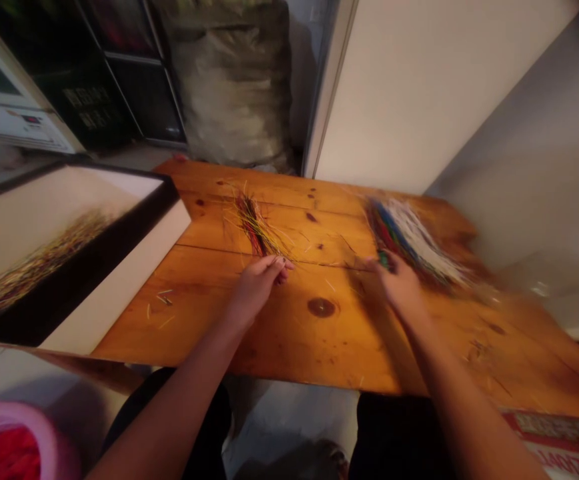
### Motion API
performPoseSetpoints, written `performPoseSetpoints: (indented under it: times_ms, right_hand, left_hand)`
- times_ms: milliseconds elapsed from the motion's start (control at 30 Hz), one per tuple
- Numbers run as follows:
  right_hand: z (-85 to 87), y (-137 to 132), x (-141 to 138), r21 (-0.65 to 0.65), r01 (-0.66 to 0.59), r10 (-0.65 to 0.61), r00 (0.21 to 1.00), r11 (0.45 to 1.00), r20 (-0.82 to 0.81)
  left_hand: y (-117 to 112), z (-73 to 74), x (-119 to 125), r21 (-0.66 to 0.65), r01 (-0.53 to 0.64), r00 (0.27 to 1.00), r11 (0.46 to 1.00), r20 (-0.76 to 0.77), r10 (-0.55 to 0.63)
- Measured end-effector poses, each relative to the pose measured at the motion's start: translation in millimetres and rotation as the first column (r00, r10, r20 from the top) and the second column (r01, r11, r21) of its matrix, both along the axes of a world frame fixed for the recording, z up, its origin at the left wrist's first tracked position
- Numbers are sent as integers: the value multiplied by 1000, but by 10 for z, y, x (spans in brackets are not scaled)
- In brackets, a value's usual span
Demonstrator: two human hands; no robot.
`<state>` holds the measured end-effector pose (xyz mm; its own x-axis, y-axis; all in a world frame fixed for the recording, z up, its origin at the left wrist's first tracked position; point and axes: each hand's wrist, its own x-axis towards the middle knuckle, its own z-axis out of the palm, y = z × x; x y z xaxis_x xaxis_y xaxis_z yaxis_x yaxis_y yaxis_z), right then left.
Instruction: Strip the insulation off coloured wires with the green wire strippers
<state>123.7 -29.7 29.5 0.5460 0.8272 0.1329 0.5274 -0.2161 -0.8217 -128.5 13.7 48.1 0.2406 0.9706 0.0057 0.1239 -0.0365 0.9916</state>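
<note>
— Orange knotted pine-plank tabletop [314, 353], near edge first: what is reaching across it?
— Two bare arms are reaching across it. The left hand [258, 288] is hovering nearest a slim bundle of thin red, yellow and green strands [257, 227], its fingers [280, 264] pressing together just below the bundle's lower end. Whether they are touching it, I cannot tell.
— Long axis of that bundle?
— It is running from upper left to lower right, toward those fingertips.
— And the right hand [399, 287]?
— It is working nearer a wide pile of blue, red, green and white strands [409, 240], which is lying on the same slant. Its curled fingers [382, 265] are reaching the pile's near left edge, but blur is hiding whether they are pinching anything.
— Further out?
— A black-rimmed white tray of strands [94, 273] is sitting left of the table, and a large grey plastic sack [232, 87] is standing beyond it.
</note>
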Motion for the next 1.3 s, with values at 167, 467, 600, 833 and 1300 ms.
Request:
performPoseSetpoints:
  times_ms: [167,467,600,833,1300]
  right_hand:
    - [-45,9,-522,-102,-216,230,961,971,151]
    - [146,-193,-941,-56,-531,499,823,845,-271]
    - [107,-175,-967,-68,-536,511,830,841,-223]
    - [164,-91,-728,98,-255,263,763,962,-590]
    - [294,-303,-1232,343,-552,445,57,760,-894]
  left_hand:
    - [-22,11,64,35,-6,1000,999,-4,6]
    - [-15,-22,73,66,65,997,996,-52,-61]
    - [-12,-51,90,66,82,995,994,-71,-77]
    - [-37,-46,95,-8,64,996,998,58,-63]
    - [-64,79,106,-167,184,919,969,379,-109]
